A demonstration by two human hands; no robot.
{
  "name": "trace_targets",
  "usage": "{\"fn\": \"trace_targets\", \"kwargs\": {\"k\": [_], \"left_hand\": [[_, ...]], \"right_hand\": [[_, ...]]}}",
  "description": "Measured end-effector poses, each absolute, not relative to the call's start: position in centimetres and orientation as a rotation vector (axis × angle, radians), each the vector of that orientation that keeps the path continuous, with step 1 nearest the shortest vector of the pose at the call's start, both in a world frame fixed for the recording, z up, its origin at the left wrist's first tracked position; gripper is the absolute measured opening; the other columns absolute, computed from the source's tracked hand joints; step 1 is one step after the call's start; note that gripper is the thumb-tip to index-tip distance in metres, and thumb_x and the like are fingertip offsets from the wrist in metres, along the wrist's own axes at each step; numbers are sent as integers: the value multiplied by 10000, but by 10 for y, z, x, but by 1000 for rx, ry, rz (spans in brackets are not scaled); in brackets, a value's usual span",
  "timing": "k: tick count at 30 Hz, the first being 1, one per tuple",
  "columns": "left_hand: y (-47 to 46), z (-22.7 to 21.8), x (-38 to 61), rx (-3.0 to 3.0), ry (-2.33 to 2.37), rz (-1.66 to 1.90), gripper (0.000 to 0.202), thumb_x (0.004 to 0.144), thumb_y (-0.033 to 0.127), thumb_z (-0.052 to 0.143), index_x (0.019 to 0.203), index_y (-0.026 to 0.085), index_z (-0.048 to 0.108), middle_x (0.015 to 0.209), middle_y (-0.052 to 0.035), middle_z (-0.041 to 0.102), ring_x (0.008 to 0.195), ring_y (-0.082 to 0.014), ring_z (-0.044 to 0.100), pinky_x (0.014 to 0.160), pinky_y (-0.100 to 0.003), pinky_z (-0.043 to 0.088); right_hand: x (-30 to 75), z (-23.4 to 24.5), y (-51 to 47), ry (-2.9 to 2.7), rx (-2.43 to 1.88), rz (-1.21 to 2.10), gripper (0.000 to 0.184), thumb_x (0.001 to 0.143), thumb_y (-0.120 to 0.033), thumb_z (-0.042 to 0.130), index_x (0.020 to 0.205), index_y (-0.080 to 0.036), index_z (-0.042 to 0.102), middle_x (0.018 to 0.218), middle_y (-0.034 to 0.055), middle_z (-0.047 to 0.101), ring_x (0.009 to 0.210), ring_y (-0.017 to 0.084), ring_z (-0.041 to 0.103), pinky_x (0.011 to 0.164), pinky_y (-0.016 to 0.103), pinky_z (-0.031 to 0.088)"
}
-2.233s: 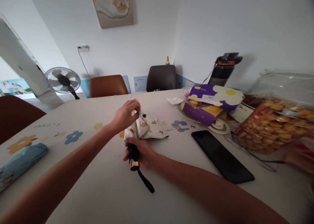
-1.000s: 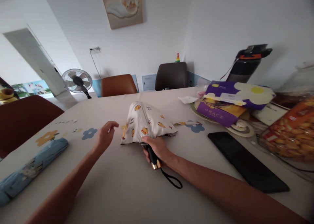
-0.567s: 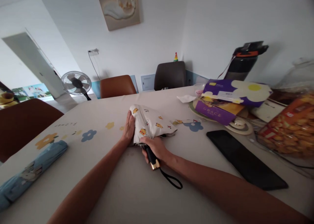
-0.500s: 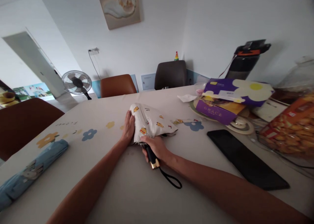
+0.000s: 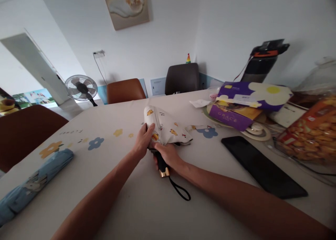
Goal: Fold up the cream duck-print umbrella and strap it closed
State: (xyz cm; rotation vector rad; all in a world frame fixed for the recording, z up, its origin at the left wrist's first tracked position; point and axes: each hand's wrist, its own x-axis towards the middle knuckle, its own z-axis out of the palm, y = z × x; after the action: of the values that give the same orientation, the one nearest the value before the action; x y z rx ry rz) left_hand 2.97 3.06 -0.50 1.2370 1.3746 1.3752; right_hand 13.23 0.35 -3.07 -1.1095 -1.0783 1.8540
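Note:
A collapsed white umbrella (image 5: pixel 168 126) with small yellow cartoon prints lies over the table's middle, its canopy partly folded and a loose flap spreading to the right. Its black handle with a gold end and a black wrist loop points toward me. My right hand (image 5: pixel 169 156) is closed around the handle just below the canopy. My left hand (image 5: pixel 143 138) grips the canopy's left edge near its base, thumb on top and the other fingers out of sight behind the fabric. A second umbrella (image 5: pixel 34 184), blue and folded, rests at the table's left.
A black phone (image 5: pixel 262 166) lies right of my right forearm. Beyond it are purple boxes (image 5: pixel 257 94) on a plate, a snack bag (image 5: pixel 312 131) and a dark bottle (image 5: pixel 262 63). Chairs (image 5: pixel 126 91) line the far side of the table (image 5: pixel 110 194); a fan (image 5: pixel 81 89) stands behind.
My left hand has gone from lying flat along the canopy's left side to gripping its lower left edge, thumb over the fabric. The umbrella has shifted slightly right.

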Motion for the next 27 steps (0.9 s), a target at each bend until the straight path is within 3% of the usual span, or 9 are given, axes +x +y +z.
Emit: {"fn": "trace_targets", "kwargs": {"k": [9,17,27], "left_hand": [[38,-5,27,785,1055,1402,227,714,299,651,837,114,601,736,-97,680,748,-225,660,701,-331,545],[37,-5,29,726,1038,1331,331,683,323,689,916,99,618,772,-115,696,734,-235,673,698,-326,560],[43,-7,22,553,1020,1360,382,638,215,680,988,86,595,779,-108,694,692,-224,672,709,-338,563]], "right_hand": [[132,-29,0,-1117,-1069,1907,258,771,-317,516,561,-168,496,368,1,513,271,134,475,273,236,406],[130,-36,-2,-1140,-1043,1935,257,781,-347,536,600,-167,512,390,4,534,287,136,495,287,239,431],[131,-26,-4,-1171,-970,1991,215,778,-313,522,641,-148,511,406,4,532,302,135,503,303,253,464]]}}
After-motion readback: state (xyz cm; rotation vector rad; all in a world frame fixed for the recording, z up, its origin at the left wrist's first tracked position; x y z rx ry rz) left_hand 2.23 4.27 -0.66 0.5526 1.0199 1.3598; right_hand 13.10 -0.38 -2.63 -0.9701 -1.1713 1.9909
